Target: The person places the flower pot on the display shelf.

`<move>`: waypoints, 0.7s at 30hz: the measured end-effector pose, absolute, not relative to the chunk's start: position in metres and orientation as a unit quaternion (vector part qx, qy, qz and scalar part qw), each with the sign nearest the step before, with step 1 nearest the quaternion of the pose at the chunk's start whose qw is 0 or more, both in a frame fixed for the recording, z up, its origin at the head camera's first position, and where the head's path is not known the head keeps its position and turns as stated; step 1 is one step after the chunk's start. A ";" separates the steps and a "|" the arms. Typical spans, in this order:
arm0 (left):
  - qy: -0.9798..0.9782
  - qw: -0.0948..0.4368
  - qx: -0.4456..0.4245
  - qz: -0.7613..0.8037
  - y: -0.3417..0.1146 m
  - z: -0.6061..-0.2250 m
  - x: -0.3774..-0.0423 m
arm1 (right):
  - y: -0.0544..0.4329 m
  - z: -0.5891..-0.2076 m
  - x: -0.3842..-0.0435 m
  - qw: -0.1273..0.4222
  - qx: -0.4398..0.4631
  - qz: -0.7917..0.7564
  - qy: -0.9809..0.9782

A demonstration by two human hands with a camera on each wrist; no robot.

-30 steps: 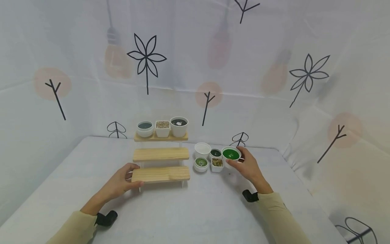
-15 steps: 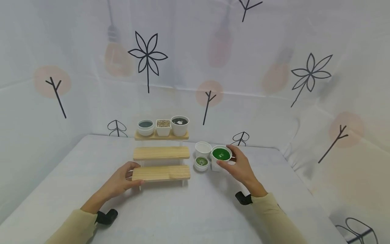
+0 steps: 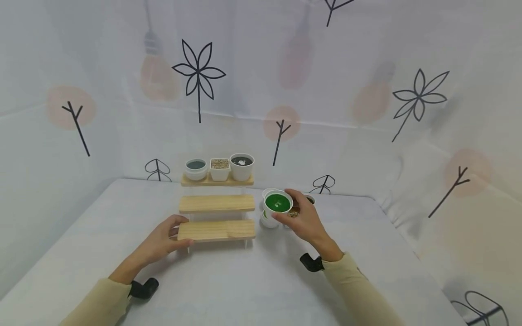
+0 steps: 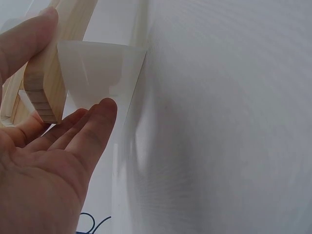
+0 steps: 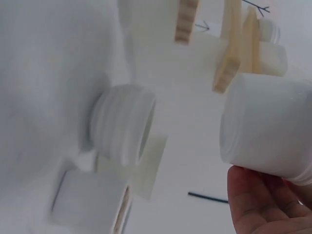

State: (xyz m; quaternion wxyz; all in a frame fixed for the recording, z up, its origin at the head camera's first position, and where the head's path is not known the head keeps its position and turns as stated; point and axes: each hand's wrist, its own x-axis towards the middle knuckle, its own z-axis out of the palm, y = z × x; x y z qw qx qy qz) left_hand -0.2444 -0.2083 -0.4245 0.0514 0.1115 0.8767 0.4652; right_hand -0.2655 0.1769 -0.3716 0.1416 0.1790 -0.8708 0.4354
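Observation:
My right hand (image 3: 306, 224) holds a white cup (image 3: 278, 202) with a bright green filling, thumb at the near side and fingers behind. In the right wrist view the cup (image 5: 268, 124) is raised above a ribbed round white pot (image 5: 122, 124) and a square one (image 5: 90, 200). My left hand (image 3: 157, 244) grips the left end of the lowest board (image 3: 216, 231) of a three-tier wooden stand. The left wrist view shows its thumb (image 4: 29, 39) on the board and the other fingers by the whitish support (image 4: 100, 70).
Three white pots stand on the top board (image 3: 218, 182); the middle one is a square pot (image 3: 219, 170). The middle board (image 3: 216, 203) is bare. Behind the held cup are more small pots, partly hidden, including a small round one (image 3: 269, 221). A printed cloth backdrop (image 3: 253, 81) rises behind.
My right hand has lifted the green-filled cup and carried it left, over the other small pots. My left hand stays on the stand.

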 end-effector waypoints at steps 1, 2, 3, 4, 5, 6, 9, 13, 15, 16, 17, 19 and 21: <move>0.877 0.052 0.113 0.464 -0.208 -0.424 -0.244 | 0.173 -0.370 -0.265 0.141 0.182 0.438 -0.869; 0.877 0.052 0.109 0.465 -0.208 -0.424 -0.244 | 0.169 -0.369 -0.265 0.141 0.187 0.438 -0.868; 0.878 0.051 0.109 0.464 -0.207 -0.423 -0.244 | 0.165 -0.368 -0.265 0.140 0.191 0.440 -0.866; 0.877 0.051 0.109 0.464 -0.207 -0.423 -0.244 | 0.160 -0.367 -0.265 0.139 0.196 0.441 -0.865; 0.878 0.052 0.110 0.464 -0.207 -0.423 -0.244 | 0.156 -0.366 -0.266 0.138 0.202 0.444 -0.862; 0.878 0.052 0.109 0.464 -0.207 -0.423 -0.244 | 0.151 -0.366 -0.266 0.136 0.208 0.448 -0.859; 0.877 0.053 0.109 0.465 -0.207 -0.422 -0.244 | 0.138 -0.364 -0.267 0.132 0.222 0.459 -0.850; 0.877 0.054 0.111 0.465 -0.207 -0.422 -0.244 | 0.118 -0.362 -0.268 0.129 0.235 0.469 -0.842; 0.876 0.053 0.110 0.466 -0.207 -0.422 -0.244 | 0.108 -0.361 -0.269 0.129 0.246 0.476 -0.834; 0.876 0.053 0.110 0.466 -0.207 -0.422 -0.244 | 0.102 -0.360 -0.270 0.127 0.251 0.482 -0.830; 0.876 0.053 0.111 0.466 -0.207 -0.423 -0.245 | 0.097 -0.359 -0.270 0.127 0.256 0.487 -0.825; 0.876 0.054 0.109 0.466 -0.207 -0.423 -0.245 | 0.086 -0.357 -0.271 0.125 0.263 0.500 -0.816; 0.876 0.056 0.108 0.467 -0.207 -0.423 -0.245 | 0.075 -0.355 -0.273 0.121 0.263 0.514 -0.808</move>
